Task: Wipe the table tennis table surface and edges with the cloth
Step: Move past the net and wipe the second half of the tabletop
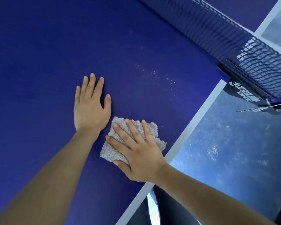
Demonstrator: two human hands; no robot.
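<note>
One cloth (pixel 110 149), lengthwise toward edge (pixel 193 122)

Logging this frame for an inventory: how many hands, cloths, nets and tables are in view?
Hands: 2 (left hand, right hand)
Cloth: 1
Net: 1
Table tennis table: 1
Total: 5

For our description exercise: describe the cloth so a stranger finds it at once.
On the dark blue table tennis table, find the white side line. Just inside it, under the right hand, lies a shaggy grey-beige cloth, the only fuzzy thing.
</note>
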